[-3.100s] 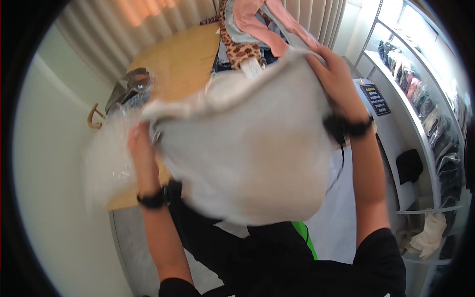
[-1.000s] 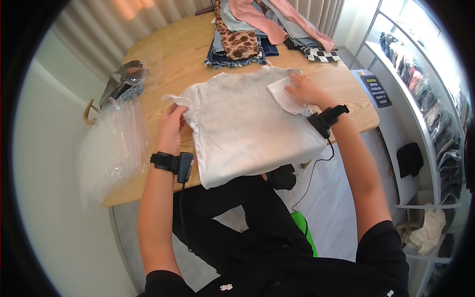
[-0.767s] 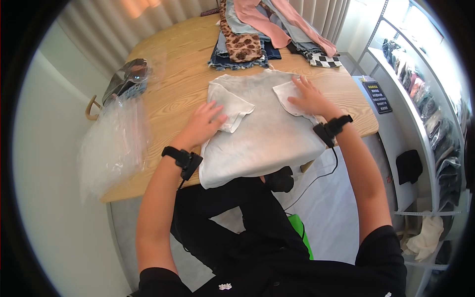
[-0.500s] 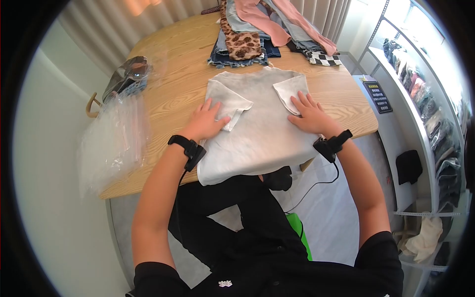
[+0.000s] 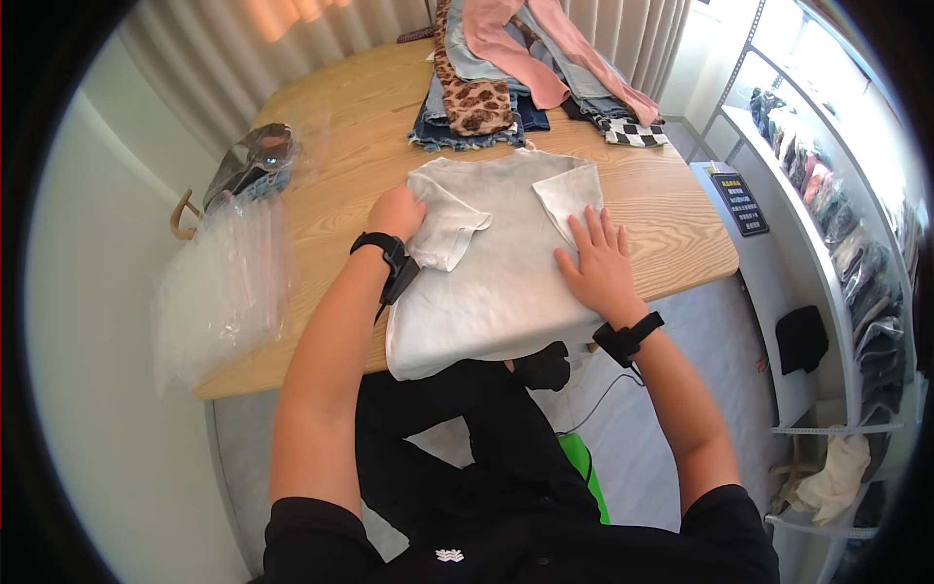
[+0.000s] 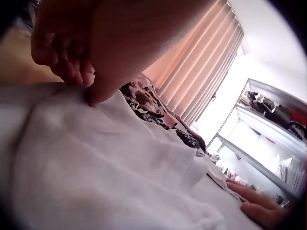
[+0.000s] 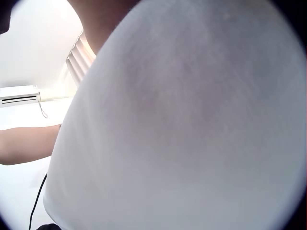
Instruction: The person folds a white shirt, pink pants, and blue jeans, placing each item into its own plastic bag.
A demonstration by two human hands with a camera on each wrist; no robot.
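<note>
A white T-shirt (image 5: 486,282) lies spread on the wooden table, both sleeves folded inward and its hem hanging over the front edge. At its left shoulder edge is my left hand (image 5: 397,214). In the left wrist view the left hand (image 6: 72,57) has curled fingers, and its thumb and fingertips pinch the shirt's edge. My right hand (image 5: 603,268) rests flat with spread fingers on the shirt's right side, just below the folded right sleeve (image 5: 569,195). White cloth (image 7: 182,124) fills most of the right wrist view.
Folded jeans, a leopard-print garment (image 5: 479,107) and pink trousers (image 5: 516,49) are piled at the table's back. Clear plastic bags (image 5: 229,282) lie on the left, beside a bagged garment (image 5: 253,161). Shelves of clothes (image 5: 827,195) stand to the right.
The shirt was held up in the air, then laid on the table, and its sleeves were folded in. Most recently my left hand moved up to the shoulder edge; my right hand slid slightly down.
</note>
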